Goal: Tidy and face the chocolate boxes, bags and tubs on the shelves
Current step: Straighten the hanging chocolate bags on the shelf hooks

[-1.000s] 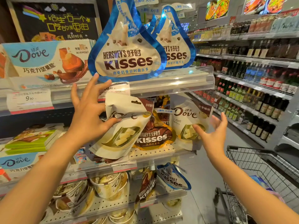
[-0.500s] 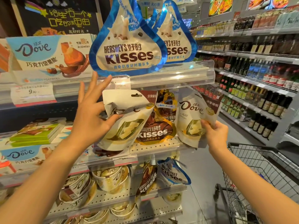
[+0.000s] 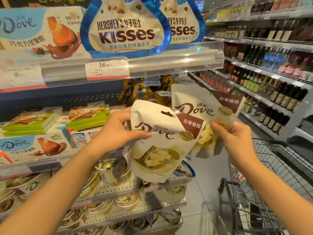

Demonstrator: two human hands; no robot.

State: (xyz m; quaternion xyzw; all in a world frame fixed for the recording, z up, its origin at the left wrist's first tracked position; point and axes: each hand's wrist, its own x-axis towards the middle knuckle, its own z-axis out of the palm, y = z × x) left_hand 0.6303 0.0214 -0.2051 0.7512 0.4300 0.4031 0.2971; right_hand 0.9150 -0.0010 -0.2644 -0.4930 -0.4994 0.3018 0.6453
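Note:
My left hand [image 3: 116, 128] grips a white Dove pouch [image 3: 157, 150] by its upper left edge, holding it tilted in front of the middle shelf. My right hand [image 3: 232, 139] holds a second white Dove pouch [image 3: 203, 106] by its lower right part, partly behind the first. Brown Kisses bags [image 3: 135, 92] stand on the shelf behind both pouches, mostly hidden. Two blue Hershey's Kisses bags [image 3: 125, 29] stand on the top shelf above.
Dove boxes [image 3: 33, 34] sit top left, green boxes [image 3: 30, 122] and another Dove box [image 3: 33, 146] on the middle shelf. Dove tubs [image 3: 108, 170] fill the lower shelves. A wire trolley [image 3: 264, 184] stands at my right. Bottle shelves [image 3: 271, 73] line the aisle.
Both hands have closed on the Dove pouches and lifted them off the middle shelf toward me. The view has dropped and moved closer.

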